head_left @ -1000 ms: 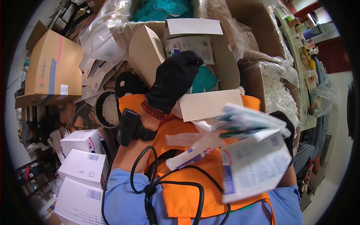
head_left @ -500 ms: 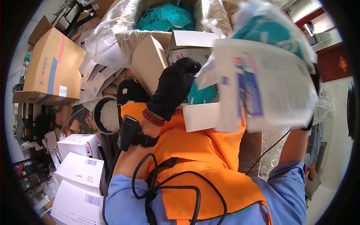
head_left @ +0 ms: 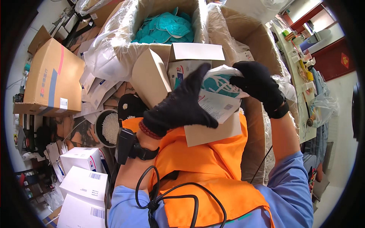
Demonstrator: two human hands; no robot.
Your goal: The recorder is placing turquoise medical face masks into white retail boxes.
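Observation:
My right hand [head_left: 258, 83], in a black glove, grips the edge of a white plastic bag [head_left: 225, 70]. Teal face masks [head_left: 218, 84] with white straps show in the bag's mouth. My left hand [head_left: 178, 100], also gloved in black, is spread with thumb and fingers apart, just left of the bag, and holds nothing. A pale panel with small print and a barcode [head_left: 222, 105] shows under the masks; whether it belongs to the bag, I cannot tell. Beneath both hands stands an open white carton [head_left: 213, 131] with another printed bag [head_left: 186, 68] inside.
Ahead, a plastic-lined box holds a heap of teal masks [head_left: 165, 28]. Right of it stands another lined cardboard box [head_left: 247, 28]. At left are a brown carton [head_left: 57, 72], a pot of white grains [head_left: 110, 127] and stacked white boxes [head_left: 81, 186]. A black cable crosses my lap.
The bag of masks has come down from the upper right to over the open carton, its mouth toward my left hand. My left hand has opened, its fingers now spread.

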